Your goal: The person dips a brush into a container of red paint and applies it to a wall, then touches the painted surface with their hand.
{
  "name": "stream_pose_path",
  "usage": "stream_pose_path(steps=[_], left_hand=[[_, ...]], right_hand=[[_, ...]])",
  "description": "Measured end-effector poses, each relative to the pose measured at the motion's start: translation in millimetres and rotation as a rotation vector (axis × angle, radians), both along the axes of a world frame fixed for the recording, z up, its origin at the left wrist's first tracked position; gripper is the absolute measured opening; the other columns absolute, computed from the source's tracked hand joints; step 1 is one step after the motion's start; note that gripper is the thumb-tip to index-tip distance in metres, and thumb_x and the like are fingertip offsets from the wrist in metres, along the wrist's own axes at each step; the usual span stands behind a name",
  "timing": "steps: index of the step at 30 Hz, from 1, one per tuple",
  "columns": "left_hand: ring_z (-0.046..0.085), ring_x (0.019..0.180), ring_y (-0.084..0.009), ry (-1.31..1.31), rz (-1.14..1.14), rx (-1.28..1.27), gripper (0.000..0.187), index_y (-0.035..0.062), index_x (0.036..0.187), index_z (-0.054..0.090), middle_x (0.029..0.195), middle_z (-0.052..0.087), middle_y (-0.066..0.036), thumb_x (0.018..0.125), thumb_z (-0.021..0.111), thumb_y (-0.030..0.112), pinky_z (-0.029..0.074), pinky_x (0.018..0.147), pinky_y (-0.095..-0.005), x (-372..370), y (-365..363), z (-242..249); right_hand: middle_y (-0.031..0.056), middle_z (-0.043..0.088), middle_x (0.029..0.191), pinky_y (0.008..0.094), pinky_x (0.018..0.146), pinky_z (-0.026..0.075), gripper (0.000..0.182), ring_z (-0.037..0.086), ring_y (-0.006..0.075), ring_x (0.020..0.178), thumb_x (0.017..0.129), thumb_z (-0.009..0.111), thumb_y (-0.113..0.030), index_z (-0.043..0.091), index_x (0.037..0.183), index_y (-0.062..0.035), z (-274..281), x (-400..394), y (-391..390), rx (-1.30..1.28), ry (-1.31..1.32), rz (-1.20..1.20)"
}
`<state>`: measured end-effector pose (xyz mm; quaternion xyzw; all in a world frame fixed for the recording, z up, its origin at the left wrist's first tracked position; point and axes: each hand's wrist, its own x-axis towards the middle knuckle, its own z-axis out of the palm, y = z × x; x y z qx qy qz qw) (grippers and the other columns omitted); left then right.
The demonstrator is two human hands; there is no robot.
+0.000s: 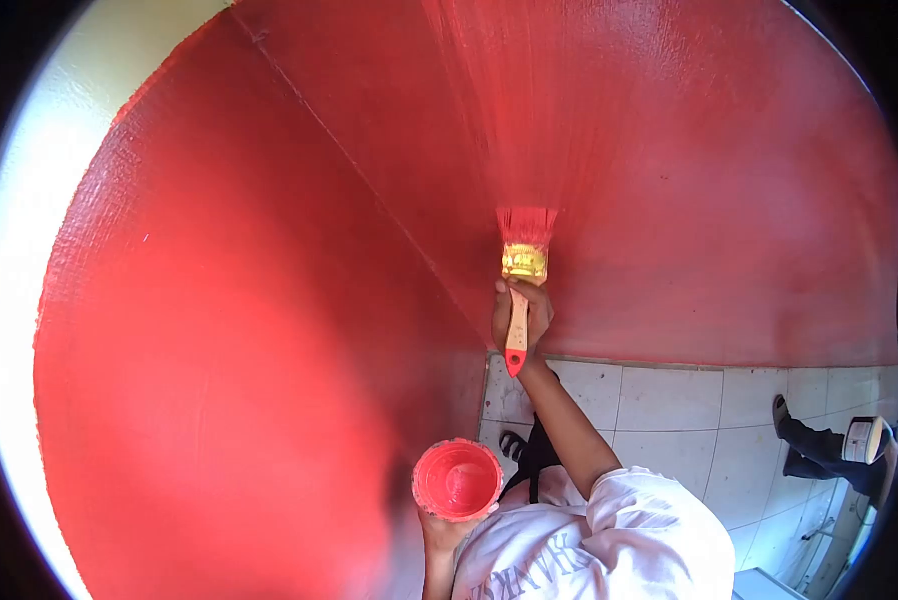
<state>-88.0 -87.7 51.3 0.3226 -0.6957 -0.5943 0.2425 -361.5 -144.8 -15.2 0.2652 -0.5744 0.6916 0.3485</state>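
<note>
Red paint covers the wall point(729, 200) in front, with brush streaks running up from the paintbrush point(525, 258). My right hand point(536, 312) is closed round the brush's wooden handle, and the red bristles point up at the wall. Below and to the left, my left hand point(443, 530) holds a red paint cup point(458, 480) from beneath. The cup's open top faces the camera and red paint shows inside. Most of the left fingers are hidden behind the cup.
A red wall point(219, 300) meets the front wall at a corner line, with a pale band point(19, 250) beyond its edge. White floor tiles point(669, 400) lie below. At the right, another person's dark-trousered legs point(814, 445) show beside a white bucket point(861, 440).
</note>
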Motion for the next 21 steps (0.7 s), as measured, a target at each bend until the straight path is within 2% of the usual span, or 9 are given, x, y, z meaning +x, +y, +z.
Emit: stream_pose_path(steps=[6, 7, 9, 10, 13, 14, 16, 19, 21], left_hand=[[0.057, 0.110, -0.0234, 0.033, -0.050, 0.102, 0.084, 0.0011, 0.125, 0.048, 0.120, 0.058, -0.012, 0.053, 0.090, 0.016, 0.047, 0.094, -0.0384, 4, -2, -5], [0.057, 0.110, -0.0232, -0.010, -0.023, 0.105, 0.085, 0.0009, 0.125, 0.048, 0.120, 0.058, -0.012, 0.053, 0.090, 0.016, 0.046, 0.094, -0.0384, -34, 8, 82], [0.056, 0.112, -0.0228, -0.009, -0.011, 0.132, 0.086, 0.0007, 0.126, 0.046, 0.121, 0.057, -0.012, 0.054, 0.090, 0.017, 0.046, 0.095, -0.0383, -42, 8, 99], [0.056, 0.113, -0.0232, 0.016, -0.025, 0.103, 0.089, 0.0002, 0.128, 0.044, 0.122, 0.056, -0.013, 0.054, 0.090, 0.018, 0.045, 0.096, -0.0388, -43, 1, 90], [0.055, 0.113, -0.0240, 0.033, -0.034, 0.028, 0.091, 0.0003, 0.129, 0.044, 0.122, 0.056, -0.013, 0.053, 0.091, 0.019, 0.045, 0.097, -0.0393, -51, 8, 119], [0.054, 0.114, -0.0245, 0.041, -0.045, 0.087, 0.091, 0.0004, 0.129, 0.043, 0.122, 0.055, -0.013, 0.054, 0.091, 0.022, 0.045, 0.097, -0.0396, -41, 6, 95], [0.054, 0.115, -0.0244, 0.086, -0.065, 0.038, 0.090, 0.0008, 0.128, 0.044, 0.123, 0.055, -0.013, 0.054, 0.090, 0.023, 0.045, 0.097, -0.0394, -24, 4, 53], [0.054, 0.115, -0.0243, 0.105, -0.080, 0.014, 0.090, 0.0013, 0.129, 0.044, 0.124, 0.054, -0.013, 0.056, 0.090, 0.024, 0.045, 0.096, -0.0392, -22, -2, 43], [0.055, 0.113, -0.0242, 0.128, -0.083, -0.008, 0.089, 0.0019, 0.129, 0.044, 0.122, 0.055, -0.012, 0.057, 0.090, 0.027, 0.046, 0.095, -0.0386, -17, 2, 38]], right_hand=[[0.0135, 0.064, 0.078, 0.0326, 0.059, 0.048, 0.017, 0.062, 0.0223, 0.066, 0.082, 0.069, -0.003, 0.055, 0.092, -0.0015, -56, 29, 14, 0.111, -0.129, 0.057], [0.0136, 0.063, 0.078, 0.0337, 0.060, 0.048, 0.018, 0.063, 0.0234, 0.067, 0.082, 0.069, -0.004, 0.054, 0.092, -0.0013, 18, 2, 22, 0.106, -0.233, 0.146], [0.0129, 0.062, 0.076, 0.0356, 0.060, 0.049, 0.018, 0.062, 0.0257, 0.066, 0.080, 0.069, -0.001, 0.054, 0.090, -0.0022, 48, 4, 38, 0.212, -0.175, 0.122], [0.0126, 0.062, 0.075, 0.0355, 0.059, 0.049, 0.018, 0.061, 0.0257, 0.066, 0.080, 0.068, 0.000, 0.054, 0.090, -0.0026, 49, 4, 35, 0.174, -0.097, 0.134], [0.0128, 0.062, 0.077, 0.0358, 0.058, 0.049, 0.017, 0.061, 0.0271, 0.065, 0.077, 0.068, 0.002, 0.056, 0.088, -0.0031, 128, -10, 54, 0.048, 0.098, 0.180], [0.0136, 0.063, 0.080, 0.0361, 0.059, 0.050, 0.016, 0.062, 0.0285, 0.066, 0.076, 0.070, 0.003, 0.058, 0.085, -0.0030, 130, -7, 50, 0.022, 0.163, 0.195], [0.0139, 0.063, 0.080, 0.0362, 0.059, 0.050, 0.019, 0.062, 0.0302, 0.066, 0.076, 0.070, 0.003, 0.057, 0.089, -0.0030, 150, -9, 52, 0.017, 0.206, 0.178], [0.0135, 0.063, 0.079, 0.0342, 0.058, 0.050, 0.024, 0.062, 0.0279, 0.066, 0.076, 0.069, 0.005, 0.055, 0.094, -0.0030, 209, -30, 37, -0.068, 0.332, 0.126], [0.0130, 0.062, 0.079, 0.0330, 0.058, 0.050, 0.025, 0.062, 0.0264, 0.066, 0.076, 0.069, 0.006, 0.055, 0.095, -0.0028, 229, -30, 32, -0.105, 0.374, 0.100]])
